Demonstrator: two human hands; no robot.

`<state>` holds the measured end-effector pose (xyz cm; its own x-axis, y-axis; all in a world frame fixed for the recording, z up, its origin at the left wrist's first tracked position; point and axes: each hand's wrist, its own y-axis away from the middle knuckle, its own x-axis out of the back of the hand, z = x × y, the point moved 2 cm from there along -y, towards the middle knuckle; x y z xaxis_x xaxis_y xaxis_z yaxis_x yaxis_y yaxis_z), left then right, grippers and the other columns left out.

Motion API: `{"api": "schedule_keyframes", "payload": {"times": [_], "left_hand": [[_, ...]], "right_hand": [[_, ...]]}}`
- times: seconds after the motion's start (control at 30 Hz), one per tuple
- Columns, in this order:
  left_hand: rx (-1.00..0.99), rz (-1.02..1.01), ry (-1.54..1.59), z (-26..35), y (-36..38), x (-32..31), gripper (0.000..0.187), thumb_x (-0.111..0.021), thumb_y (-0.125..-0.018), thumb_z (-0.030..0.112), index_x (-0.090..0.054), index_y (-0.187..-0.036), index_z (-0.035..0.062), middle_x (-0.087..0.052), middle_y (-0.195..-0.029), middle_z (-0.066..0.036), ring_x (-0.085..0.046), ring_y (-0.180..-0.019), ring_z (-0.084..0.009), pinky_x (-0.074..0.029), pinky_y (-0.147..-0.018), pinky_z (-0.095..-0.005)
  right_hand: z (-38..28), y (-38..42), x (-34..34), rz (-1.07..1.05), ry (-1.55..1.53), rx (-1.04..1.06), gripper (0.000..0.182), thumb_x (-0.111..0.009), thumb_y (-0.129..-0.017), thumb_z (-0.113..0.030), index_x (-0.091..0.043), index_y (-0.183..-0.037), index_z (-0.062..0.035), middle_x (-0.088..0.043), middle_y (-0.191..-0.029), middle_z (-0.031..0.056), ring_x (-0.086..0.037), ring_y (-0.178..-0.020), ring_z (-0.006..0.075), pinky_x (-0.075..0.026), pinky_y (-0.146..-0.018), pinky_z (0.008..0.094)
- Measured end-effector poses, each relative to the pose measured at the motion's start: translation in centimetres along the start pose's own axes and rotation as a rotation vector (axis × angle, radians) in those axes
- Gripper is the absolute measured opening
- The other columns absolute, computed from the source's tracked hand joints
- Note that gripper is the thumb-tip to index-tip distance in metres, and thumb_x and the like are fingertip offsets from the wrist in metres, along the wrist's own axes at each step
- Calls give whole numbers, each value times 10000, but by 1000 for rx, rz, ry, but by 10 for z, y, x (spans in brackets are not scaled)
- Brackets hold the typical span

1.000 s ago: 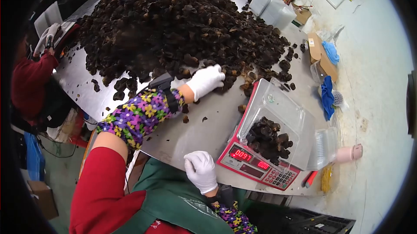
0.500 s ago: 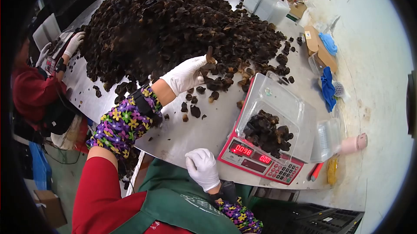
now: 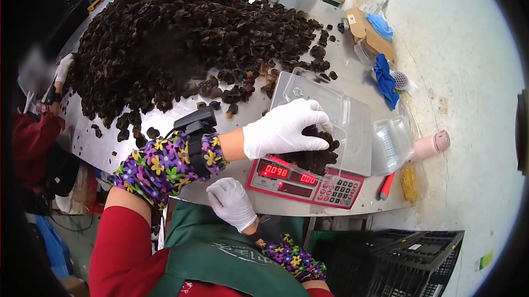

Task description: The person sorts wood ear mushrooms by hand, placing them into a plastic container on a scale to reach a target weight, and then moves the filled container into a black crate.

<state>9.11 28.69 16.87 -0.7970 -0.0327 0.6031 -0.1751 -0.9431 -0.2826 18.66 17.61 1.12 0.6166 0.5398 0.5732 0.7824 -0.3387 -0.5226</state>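
Observation:
My left hand (image 3: 289, 129), in a white glove, is over the clear plastic container (image 3: 343, 131) on the scale. Its thumb and fingers are curled round dark wood ear mushrooms (image 3: 317, 156) in there; the palm hides part of the heap. The red scale (image 3: 264, 178) reads 0.098 and 0.00 in red digits. By the table's near edge, left of the scale, my right hand (image 3: 231, 203) is gloved too, with its fingers folded in and nothing visible in them.
A big pile of wood ear mushrooms (image 3: 182, 38) covers the far table (image 3: 215, 159). Right of the scale are an empty clear container (image 3: 390, 145), a pink cup (image 3: 431, 145) and a red-handled tool (image 3: 387, 185). A black crate (image 3: 397, 264) stands below. At left works another person (image 3: 38, 137).
My left hand has moved from the pile, where it held a piece of wood ear mushroom, rightward and nearer to the container on the scale. My right hand stays folded. The view has shifted.

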Motion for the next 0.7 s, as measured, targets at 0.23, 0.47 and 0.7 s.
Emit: {"api": "schedule_keyframes", "payload": {"times": [0.23, 0.47, 0.7], "left_hand": [[106, 344, 258, -39, 37, 61, 185, -676, -969, 174, -700, -1116, 63, -679, -1048, -8, -620, -919, -77, -505, -790, -236], [458, 472, -157, -155, 130, 118, 159, -664, -943, 88, -701, -1089, 35, -698, -936, -40, -644, -868, -115, -539, -784, -290], [340, 192, -576, -172, 155, 76, 535, -795, -802, 211, -633, -1307, 138, -596, -1177, -144, -625, -985, -286, -521, -872, -391]], "right_hand": [[1, 1, 0, -15, -7, -22, 72, -663, -843, -113, -622, -892, -78, -607, -909, 100, -599, -902, 316, -485, -802, 445], [3, 1, -2, -41, 12, -28, 68, -662, -853, -129, -635, -904, -94, -614, -904, 89, -597, -899, 312, -479, -805, 438], [0, -2, -1, -80, 14, -51, 110, -678, -846, -118, -645, -950, -100, -623, -919, 80, -607, -923, 302, -477, -823, 437]]}}
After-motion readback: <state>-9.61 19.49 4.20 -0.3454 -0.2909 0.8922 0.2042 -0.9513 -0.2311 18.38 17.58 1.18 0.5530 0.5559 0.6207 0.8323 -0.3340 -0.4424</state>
